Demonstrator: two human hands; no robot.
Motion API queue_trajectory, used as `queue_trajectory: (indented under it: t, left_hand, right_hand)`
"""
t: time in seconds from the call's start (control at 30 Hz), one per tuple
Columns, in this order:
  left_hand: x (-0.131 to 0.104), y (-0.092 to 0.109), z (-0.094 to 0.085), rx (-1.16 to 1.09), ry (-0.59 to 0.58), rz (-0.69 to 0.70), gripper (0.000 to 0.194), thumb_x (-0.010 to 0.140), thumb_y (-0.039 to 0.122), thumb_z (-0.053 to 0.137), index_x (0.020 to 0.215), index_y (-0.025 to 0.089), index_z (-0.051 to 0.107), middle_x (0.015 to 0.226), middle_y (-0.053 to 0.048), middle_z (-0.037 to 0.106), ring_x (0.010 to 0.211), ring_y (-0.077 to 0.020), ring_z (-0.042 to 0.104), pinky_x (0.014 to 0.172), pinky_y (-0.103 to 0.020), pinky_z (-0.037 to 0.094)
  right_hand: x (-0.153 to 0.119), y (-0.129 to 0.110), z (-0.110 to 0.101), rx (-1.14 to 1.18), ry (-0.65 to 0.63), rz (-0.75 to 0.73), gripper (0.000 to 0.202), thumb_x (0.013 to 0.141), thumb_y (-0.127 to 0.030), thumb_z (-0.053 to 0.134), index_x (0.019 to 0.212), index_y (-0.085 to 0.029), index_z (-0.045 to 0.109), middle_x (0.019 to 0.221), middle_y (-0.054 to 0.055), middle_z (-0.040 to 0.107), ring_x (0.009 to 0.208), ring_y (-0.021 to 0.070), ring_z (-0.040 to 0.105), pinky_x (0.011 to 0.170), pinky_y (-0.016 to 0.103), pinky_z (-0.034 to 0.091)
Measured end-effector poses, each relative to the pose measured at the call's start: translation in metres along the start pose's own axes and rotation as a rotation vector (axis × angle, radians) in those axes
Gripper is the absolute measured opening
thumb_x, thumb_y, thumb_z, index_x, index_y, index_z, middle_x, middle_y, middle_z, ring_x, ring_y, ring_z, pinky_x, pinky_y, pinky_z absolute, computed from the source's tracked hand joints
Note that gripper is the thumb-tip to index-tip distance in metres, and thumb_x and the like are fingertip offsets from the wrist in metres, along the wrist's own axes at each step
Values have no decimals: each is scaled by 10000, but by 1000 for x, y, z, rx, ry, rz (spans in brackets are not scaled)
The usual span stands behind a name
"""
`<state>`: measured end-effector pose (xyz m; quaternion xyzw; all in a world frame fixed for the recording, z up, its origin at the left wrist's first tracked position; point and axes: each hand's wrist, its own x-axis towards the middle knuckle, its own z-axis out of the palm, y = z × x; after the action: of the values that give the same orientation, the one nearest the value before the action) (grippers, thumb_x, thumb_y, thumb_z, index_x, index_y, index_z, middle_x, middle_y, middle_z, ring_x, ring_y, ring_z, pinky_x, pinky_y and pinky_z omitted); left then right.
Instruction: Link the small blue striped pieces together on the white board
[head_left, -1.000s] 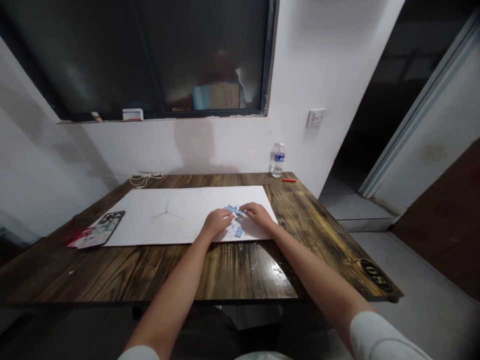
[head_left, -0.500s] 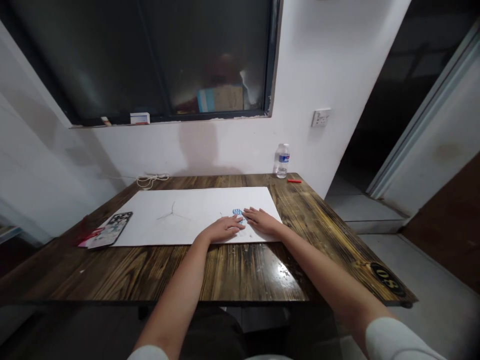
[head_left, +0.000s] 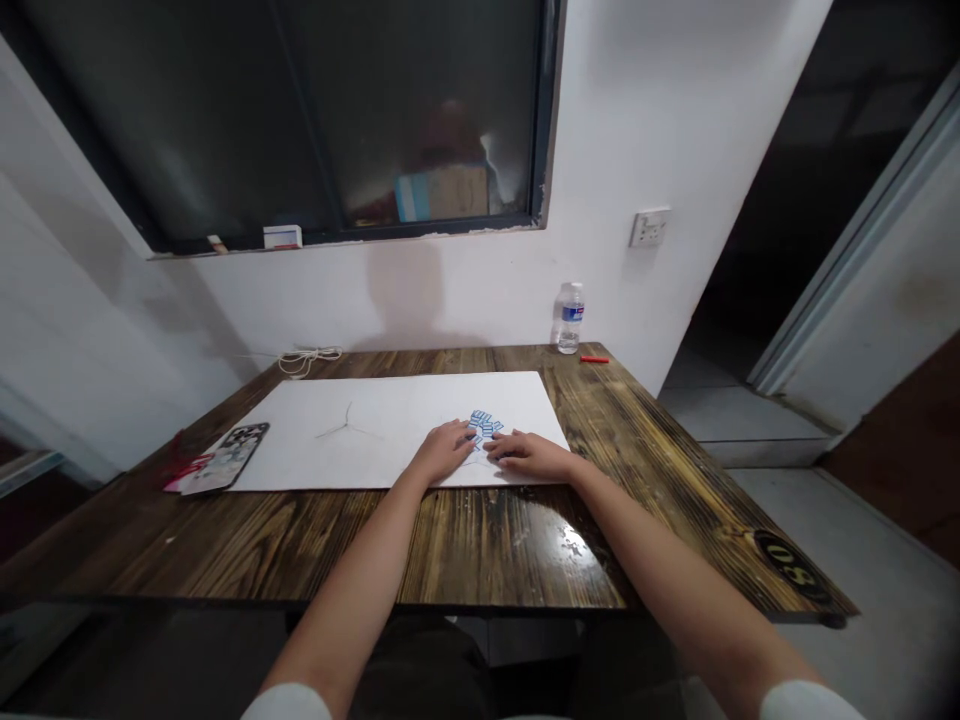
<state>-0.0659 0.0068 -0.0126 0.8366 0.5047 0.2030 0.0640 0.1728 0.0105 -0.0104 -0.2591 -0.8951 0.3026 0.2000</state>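
Observation:
On a large white board [head_left: 409, 400] lies a loose cluster of small blue-and-white rectangular pieces [head_left: 484, 420], too small to identify. My left hand [head_left: 448, 447] rests palm down at their left side, fingers stretched toward them. From the other side, my right hand [head_left: 531, 455] lies flat with its fingers apart, the tips touching or nearly touching the nearest pieces. Anything beneath the palms is hidden. A thin three-armed line mark [head_left: 347, 426] shows on the board's left half.
A phone in a patterned case [head_left: 234, 455] lies at the board's left end, beside something red and pink [head_left: 187, 467]. A coiled white cable [head_left: 307, 358], a water bottle [head_left: 571, 320] and a red pen-like object [head_left: 595, 359] are along the back of the wooden table [head_left: 480, 545].
The blue-and-white pieces are more spread out and more of them show. My left hand has drawn back from between them, and my right hand has shifted slightly nearer me.

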Motion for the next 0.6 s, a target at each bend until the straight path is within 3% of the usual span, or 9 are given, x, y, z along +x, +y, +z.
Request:
queue_trajectory:
  t: [0.1,0.2,0.33,0.4,0.47,0.6]
  left_hand:
    - [0,3,1,1,65,-52,387,884,359,431,1218,214,561,1274,-57,562,1182,-205,493,1007,-352,367]
    - [0,7,-1,-10,45,-33,435,904,376,393,1294,212,489,1321,-56,521,1229,-205,447,1019,-357,345]
    - [0,13,-3,50,-132,116,399,909,415,376,1266,309,519,1377,13,463,1309,-219,344,1057,-409,272]
    - [1,14,-4,51,-148,160,382,908,407,382,1237,309,548,1353,14,491,1285,-204,380,1052,-388,280]
    - [2,15,-5,32,-125,189,362,901,394,402,1181,279,600,1295,-5,549,1240,-191,435,1038,-357,300]
    - [1,18,-10,2,-99,246,335,898,392,410,1058,253,670,1164,-25,639,1133,-178,527,992,-326,344]
  right_hand:
    - [1,-7,4,18,-58,-57,293,864,-366,509,1120,-299,634,1304,15,537,1308,208,358,1109,442,170]
    - [3,-10,7,58,-25,-120,316,876,-402,479,1122,-279,636,1251,13,584,1252,189,437,1057,356,300]
    - [8,-4,8,34,248,-59,309,900,-374,437,1036,-227,672,1071,42,676,1030,183,595,918,316,427]
    - [9,3,7,-56,399,29,291,897,-334,442,1016,-209,676,1036,62,682,1003,192,598,908,331,429]
    - [9,10,7,-156,459,95,276,880,-296,472,1059,-199,659,1076,82,665,1063,210,567,941,356,405]
    - [5,19,9,-287,287,111,390,858,-317,521,1241,-246,544,1281,82,552,1275,259,393,1030,476,292]
